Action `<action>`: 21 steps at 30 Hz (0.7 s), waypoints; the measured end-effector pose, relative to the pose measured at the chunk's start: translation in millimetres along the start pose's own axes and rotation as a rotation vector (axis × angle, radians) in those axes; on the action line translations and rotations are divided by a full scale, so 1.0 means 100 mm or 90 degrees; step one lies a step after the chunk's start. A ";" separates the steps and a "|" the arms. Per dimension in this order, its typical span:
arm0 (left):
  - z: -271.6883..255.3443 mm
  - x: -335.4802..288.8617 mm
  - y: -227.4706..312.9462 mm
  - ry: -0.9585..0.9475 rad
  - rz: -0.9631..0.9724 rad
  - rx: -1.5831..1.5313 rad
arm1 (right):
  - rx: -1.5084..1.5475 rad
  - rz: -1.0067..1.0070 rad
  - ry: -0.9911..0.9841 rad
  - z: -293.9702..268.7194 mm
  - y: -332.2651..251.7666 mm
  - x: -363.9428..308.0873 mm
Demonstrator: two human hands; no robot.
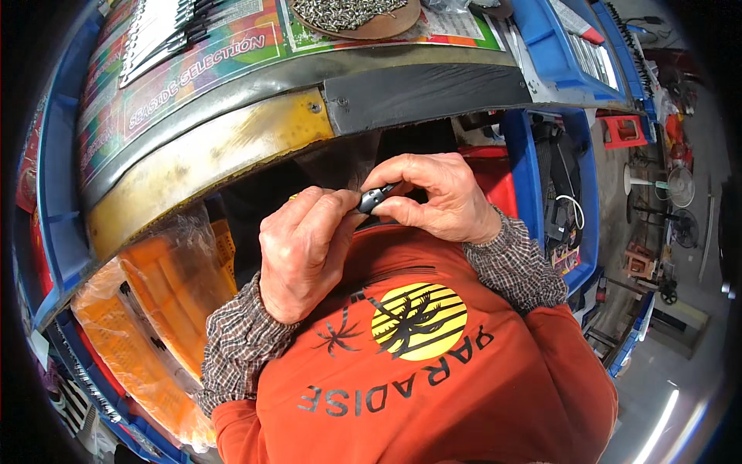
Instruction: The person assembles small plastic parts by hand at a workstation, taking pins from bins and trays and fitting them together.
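Both my hands meet in front of my chest, just below the bench edge. Between them is a small black part (370,200) with a smooth, curved body and small round holes; its exact kind I cannot make out. My left hand (303,246) pinches its left end between thumb and fingers. On the other end, my right hand (439,196) grips it with thumb and forefinger. The fingertips cover much of the part.
A curved bench edge with a yellow strip (209,158) and a black strip (425,94) lies beyond my hands. On the bench are a round tray of small metal pieces (348,11) and a row of slim black-tipped pieces (166,31). Plastic-wrapped orange items (166,294) and a blue bin (583,193) flank me.
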State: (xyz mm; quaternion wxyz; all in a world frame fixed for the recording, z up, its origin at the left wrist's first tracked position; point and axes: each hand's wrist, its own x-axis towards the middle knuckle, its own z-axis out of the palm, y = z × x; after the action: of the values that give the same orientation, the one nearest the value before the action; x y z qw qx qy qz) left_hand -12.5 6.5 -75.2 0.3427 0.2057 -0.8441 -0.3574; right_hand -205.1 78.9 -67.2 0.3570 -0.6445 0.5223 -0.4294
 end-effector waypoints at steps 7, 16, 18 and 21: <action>0.04 -0.06 -0.03 0.022 0.005 0.010 | -0.008 -0.022 0.052 0.13 0.03 -0.06; 0.05 -0.14 0.00 0.016 -0.025 0.029 | -0.012 -0.018 0.038 0.15 0.05 -0.09; 0.08 -0.15 -0.01 0.019 -0.027 0.025 | -0.015 -0.025 0.030 0.16 0.06 -0.10; 0.09 -0.16 -0.01 0.017 -0.034 0.033 | 0.012 0.002 0.020 0.15 0.06 -0.12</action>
State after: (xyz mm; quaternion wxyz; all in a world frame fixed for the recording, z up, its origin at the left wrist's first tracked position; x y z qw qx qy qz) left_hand -8.0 19.5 -87.2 0.3388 0.2419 -0.8427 -0.3413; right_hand -194.6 89.1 -80.5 0.3556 -0.6332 0.5249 -0.4440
